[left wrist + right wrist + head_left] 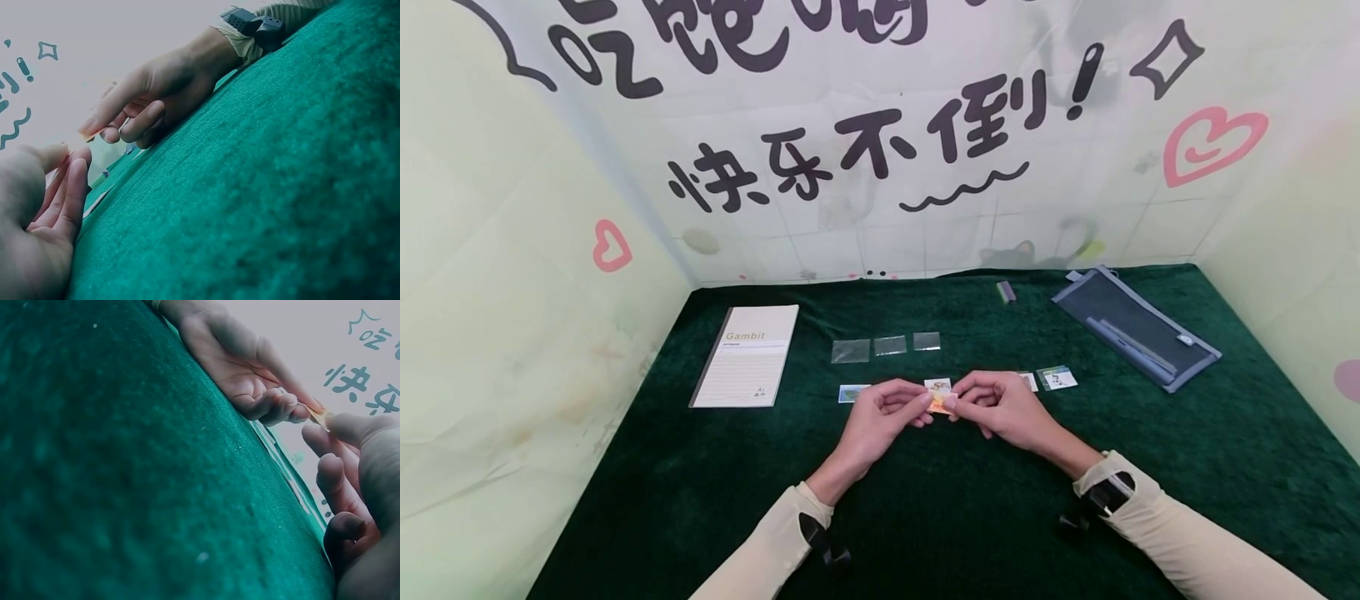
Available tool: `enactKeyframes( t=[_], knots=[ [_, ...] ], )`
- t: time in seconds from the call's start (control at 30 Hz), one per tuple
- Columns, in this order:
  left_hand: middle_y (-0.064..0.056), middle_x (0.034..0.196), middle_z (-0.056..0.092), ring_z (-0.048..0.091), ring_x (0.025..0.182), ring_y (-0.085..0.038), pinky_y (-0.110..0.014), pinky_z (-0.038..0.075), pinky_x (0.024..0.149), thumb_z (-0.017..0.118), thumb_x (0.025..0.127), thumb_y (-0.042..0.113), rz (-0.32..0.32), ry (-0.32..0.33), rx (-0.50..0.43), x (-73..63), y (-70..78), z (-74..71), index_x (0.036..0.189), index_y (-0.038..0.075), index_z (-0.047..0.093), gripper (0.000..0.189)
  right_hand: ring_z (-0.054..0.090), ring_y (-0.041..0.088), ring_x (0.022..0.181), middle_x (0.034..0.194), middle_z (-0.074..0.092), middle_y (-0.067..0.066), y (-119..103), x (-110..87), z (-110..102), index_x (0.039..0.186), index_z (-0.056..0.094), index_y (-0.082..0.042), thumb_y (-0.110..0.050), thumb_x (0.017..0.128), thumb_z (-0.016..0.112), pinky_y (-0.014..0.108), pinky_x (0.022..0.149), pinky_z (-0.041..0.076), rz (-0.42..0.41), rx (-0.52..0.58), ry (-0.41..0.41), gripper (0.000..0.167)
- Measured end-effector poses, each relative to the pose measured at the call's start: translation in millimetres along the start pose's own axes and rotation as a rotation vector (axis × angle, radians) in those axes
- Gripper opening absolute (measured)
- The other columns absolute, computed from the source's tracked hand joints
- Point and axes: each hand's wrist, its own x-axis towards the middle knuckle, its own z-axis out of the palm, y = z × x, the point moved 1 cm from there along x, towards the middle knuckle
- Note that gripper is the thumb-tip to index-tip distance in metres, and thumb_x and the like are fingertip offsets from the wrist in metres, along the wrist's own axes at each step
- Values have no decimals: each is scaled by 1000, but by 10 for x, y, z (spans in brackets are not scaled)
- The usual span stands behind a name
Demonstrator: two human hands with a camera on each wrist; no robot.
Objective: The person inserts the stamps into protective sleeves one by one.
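Both hands meet over the middle of the cloth. They hold a small orange picture card (938, 403) between them. My left hand (880, 421) pinches its left edge with thumb and fingers. The right hand (1011, 412) pinches the opposite edge, and the orange card (317, 416) shows between the fingertips in the right wrist view. Just behind it lies a small white picture card (937, 384). A blue-green card (851, 393) lies by the left hand, partly covered. Beyond the right hand are a partly hidden card (1029, 382) and a black-and-white picture card (1058, 378).
Three small transparent plastic sleeves (851, 351) lie in a row behind the cards. A notebook (747, 358) lies at left, and a blue mesh zip pouch (1138, 329) with pen-like items at right. A small purple-and-green block (1006, 292) sits near the back.
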Motion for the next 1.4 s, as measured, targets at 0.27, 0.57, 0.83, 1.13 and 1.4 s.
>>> enactKeyframes(
  t=[0.27, 0.57, 0.83, 1.13, 1.4],
  knots=[
    [-11, 117, 81, 81, 101, -24, -35, 68, 92, 74, 104, 33, -17, 10, -43, 1, -21, -3, 127, 12, 73, 32, 65, 24, 60, 97, 80, 1, 2, -4, -5, 115, 75, -23, -36, 106, 72, 31, 50, 56, -20, -11, 9, 16],
    [-11, 120, 82, 82, 102, -23, -37, 68, 92, 76, 103, 31, -36, -9, -83, -6, -27, 4, 129, 9, 71, 35, 64, 23, 58, 95, 81, 0, 6, -10, -3, 113, 76, -23, -33, 107, 70, 30, 50, 55, -58, -23, -10, 13],
    [-15, 120, 81, 82, 102, -25, -39, 69, 92, 73, 104, 40, -32, -24, -85, -14, -5, 11, 132, 10, 70, 40, 65, 24, 60, 92, 80, 1, 29, -2, -22, 111, 76, -20, -30, 106, 72, 29, 51, 55, -71, -65, 25, 12],
    [-18, 124, 80, 82, 105, -25, -39, 68, 94, 65, 109, 37, -32, -46, -95, -7, 3, 17, 138, 10, 66, 40, 65, 24, 60, 89, 80, 0, 18, 2, -24, 113, 76, -21, -30, 106, 72, 28, 50, 54, -65, -57, 27, 12],
    [-13, 126, 80, 82, 105, -26, -39, 69, 92, 64, 109, 42, -37, -79, -59, -3, 9, 17, 139, 12, 66, 42, 61, 20, 55, 87, 80, -2, 12, -1, -23, 111, 78, -23, -32, 107, 71, 28, 49, 53, -62, -79, 12, 12]
  ],
)
